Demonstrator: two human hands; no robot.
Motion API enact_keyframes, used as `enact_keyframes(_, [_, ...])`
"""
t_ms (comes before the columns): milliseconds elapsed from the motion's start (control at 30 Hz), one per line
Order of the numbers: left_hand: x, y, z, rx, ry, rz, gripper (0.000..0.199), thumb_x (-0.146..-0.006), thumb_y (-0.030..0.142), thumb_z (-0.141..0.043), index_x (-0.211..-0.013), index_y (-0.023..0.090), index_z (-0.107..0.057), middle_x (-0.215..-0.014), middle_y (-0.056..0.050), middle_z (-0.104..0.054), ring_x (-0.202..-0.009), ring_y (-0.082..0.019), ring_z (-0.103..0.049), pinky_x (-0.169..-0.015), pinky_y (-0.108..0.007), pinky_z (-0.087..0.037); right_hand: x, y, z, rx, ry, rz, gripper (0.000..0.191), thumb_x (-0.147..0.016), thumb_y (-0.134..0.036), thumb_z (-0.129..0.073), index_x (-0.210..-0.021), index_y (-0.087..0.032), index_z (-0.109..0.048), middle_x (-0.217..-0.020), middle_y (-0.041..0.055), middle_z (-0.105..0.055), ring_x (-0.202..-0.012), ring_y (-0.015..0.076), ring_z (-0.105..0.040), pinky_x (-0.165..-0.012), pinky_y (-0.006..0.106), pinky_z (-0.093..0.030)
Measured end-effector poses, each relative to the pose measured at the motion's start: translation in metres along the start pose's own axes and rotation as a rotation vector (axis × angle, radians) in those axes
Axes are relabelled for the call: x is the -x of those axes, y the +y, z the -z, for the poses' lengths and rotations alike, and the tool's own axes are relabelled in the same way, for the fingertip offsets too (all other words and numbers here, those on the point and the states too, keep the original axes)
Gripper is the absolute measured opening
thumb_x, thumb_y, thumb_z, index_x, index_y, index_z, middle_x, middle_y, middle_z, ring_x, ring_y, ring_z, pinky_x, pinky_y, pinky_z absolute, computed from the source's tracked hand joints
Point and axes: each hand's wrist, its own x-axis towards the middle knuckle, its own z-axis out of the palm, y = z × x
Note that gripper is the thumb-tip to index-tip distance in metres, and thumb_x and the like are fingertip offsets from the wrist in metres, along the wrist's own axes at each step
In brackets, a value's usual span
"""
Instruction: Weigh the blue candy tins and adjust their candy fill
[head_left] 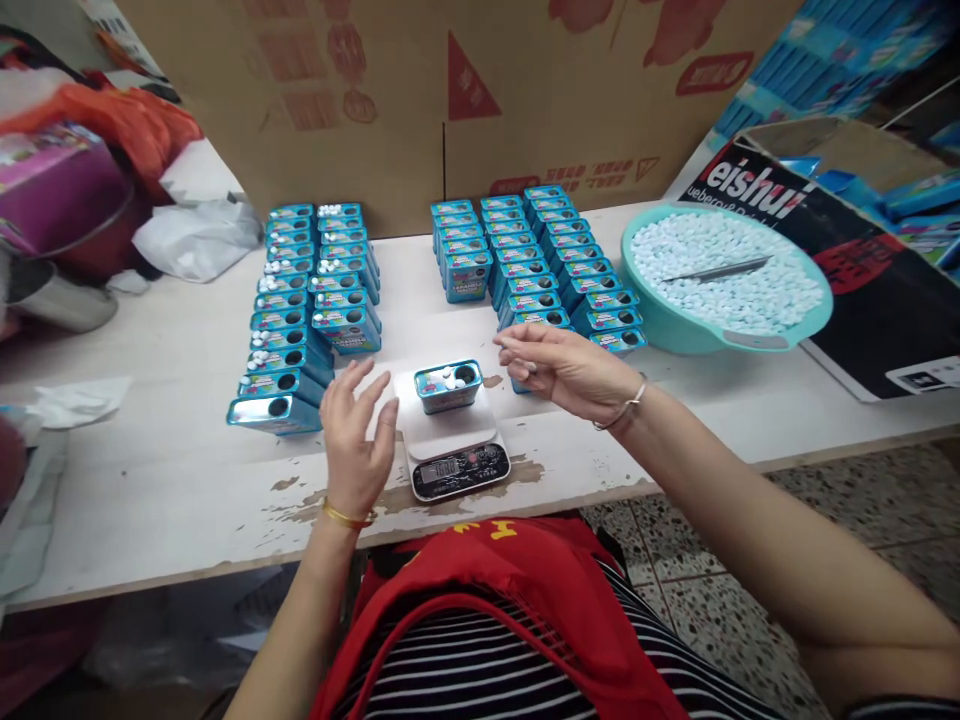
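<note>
At right, you can read "eishui" on the black panel (862,310). Your far brown carton (405,150) bears a red triangle sign; digits on your scale (450,430) and lettering on the blue tins (466,275) are unclear.

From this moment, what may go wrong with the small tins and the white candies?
The loose candies on top of the tin on the scale might roll off if it is bumped. The left hand is close to the left rows of tins, so it could knock one over.
</note>
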Motion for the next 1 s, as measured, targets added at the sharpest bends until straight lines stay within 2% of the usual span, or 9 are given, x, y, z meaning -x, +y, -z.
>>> enact_keyframes(67, [0.005, -0.007, 0.006, 0.006, 0.005, 0.039, 0.027, -0.091, 0.025, -0.052, -0.116, 0.020, -0.059, -0.126, -0.011, -0.057, -0.124, -0.023, -0.049, -0.105, -0.046, -0.039, 0.011, 0.008, 0.010, -0.144, 0.064, -0.066, 0.013, -0.075, -0.015, -0.069, -0.084, -0.017, -0.060, -0.076, -0.0006, -0.060, -0.063, 0.0069, -0.055, -0.057, 0.019, -0.048])
enact_keyframes(167, [0.013, -0.013, 0.009, 0.002, -0.012, 0.066, 0.025, -0.090, 0.024, -0.054, -0.114, 0.020, -0.061, -0.123, -0.010, -0.058, -0.119, -0.022, -0.053, -0.103, -0.044, -0.041, 0.025, 0.024, 0.023, -0.173, 0.113, -0.176, 0.017, -0.070, -0.005, -0.068, -0.082, -0.015, -0.062, -0.083, 0.0037, -0.065, -0.077, 0.0099, -0.064, -0.072, 0.021, -0.055])
enact_keyframes(267, [0.017, -0.013, 0.008, 0.009, -0.014, 0.058, 0.025, -0.089, 0.022, -0.055, -0.113, 0.019, -0.061, -0.121, -0.010, -0.058, -0.117, -0.022, -0.053, -0.102, -0.044, -0.042, 0.032, 0.038, 0.029, -0.124, 0.110, -0.221, 0.014, -0.071, -0.009, -0.070, -0.082, -0.014, -0.063, -0.087, 0.0065, -0.068, -0.082, 0.0126, -0.068, -0.078, 0.023, -0.056])
enact_keyframes(367, [0.015, -0.008, 0.007, 0.026, -0.011, 0.040, 0.025, -0.089, 0.021, -0.055, -0.114, 0.020, -0.060, -0.120, -0.010, -0.058, -0.117, -0.022, -0.054, -0.101, -0.043, -0.043, 0.032, 0.043, 0.027, -0.033, 0.095, -0.121, 0.020, -0.073, -0.025, -0.074, -0.085, -0.016, -0.059, -0.077, 0.0031, -0.067, -0.069, 0.0129, -0.068, -0.061, 0.023, -0.056])
enact_keyframes(467, [0.011, -0.001, 0.004, 0.045, -0.008, -0.006, 0.026, -0.089, 0.019, -0.054, -0.114, 0.021, -0.060, -0.121, -0.009, -0.058, -0.117, -0.021, -0.054, -0.101, -0.043, -0.043, 0.025, 0.038, 0.016, 0.103, 0.105, 0.065, 0.027, -0.074, -0.035, -0.073, -0.085, -0.017, -0.055, -0.060, -0.0039, -0.058, -0.047, 0.0087, -0.059, -0.038, 0.018, -0.041])
enact_keyframes(533, [0.008, 0.005, -0.001, 0.053, -0.013, -0.050, 0.026, -0.088, 0.019, -0.055, -0.114, 0.021, -0.060, -0.121, -0.009, -0.057, -0.118, -0.022, -0.053, -0.100, -0.043, -0.043, 0.017, 0.032, 0.005, 0.161, 0.106, 0.172, 0.027, -0.076, -0.037, -0.071, -0.084, -0.018, -0.053, -0.059, -0.0059, -0.054, -0.041, 0.0058, -0.053, -0.034, 0.017, -0.032])
enact_keyframes(600, [0.006, 0.010, -0.006, 0.044, -0.031, -0.087, 0.027, -0.088, 0.020, -0.055, -0.115, 0.022, -0.060, -0.121, -0.009, -0.056, -0.118, -0.022, -0.052, -0.099, -0.043, -0.042, 0.009, 0.028, -0.006, 0.171, 0.089, 0.232, 0.026, -0.077, -0.038, -0.069, -0.083, -0.018, -0.052, -0.064, -0.0057, -0.054, -0.040, 0.0041, -0.051, -0.034, 0.018, -0.031])
enact_keyframes(767, [-0.009, 0.019, -0.013, -0.066, -0.087, -0.120, 0.031, -0.089, 0.028, -0.056, -0.119, 0.022, -0.058, -0.105, -0.009, -0.060, -0.099, -0.021, -0.055, -0.085, -0.037, -0.039, -0.005, 0.036, -0.017, 0.124, 0.063, 0.232, 0.027, -0.076, -0.041, -0.066, -0.084, -0.019, -0.051, -0.063, -0.0073, -0.052, -0.038, 0.0038, -0.049, -0.035, 0.018, -0.033])
enact_keyframes(1000, [-0.052, 0.025, -0.011, -0.185, -0.374, -0.227, 0.020, -0.090, 0.037, -0.054, -0.099, 0.022, -0.066, -0.088, -0.004, -0.063, -0.084, -0.019, -0.053, -0.073, -0.034, -0.029, -0.002, 0.057, -0.010, 0.021, 0.109, 0.155, 0.030, -0.073, -0.043, -0.068, -0.082, -0.020, -0.052, -0.062, -0.0066, -0.053, -0.037, 0.0051, -0.049, -0.032, 0.018, -0.028])
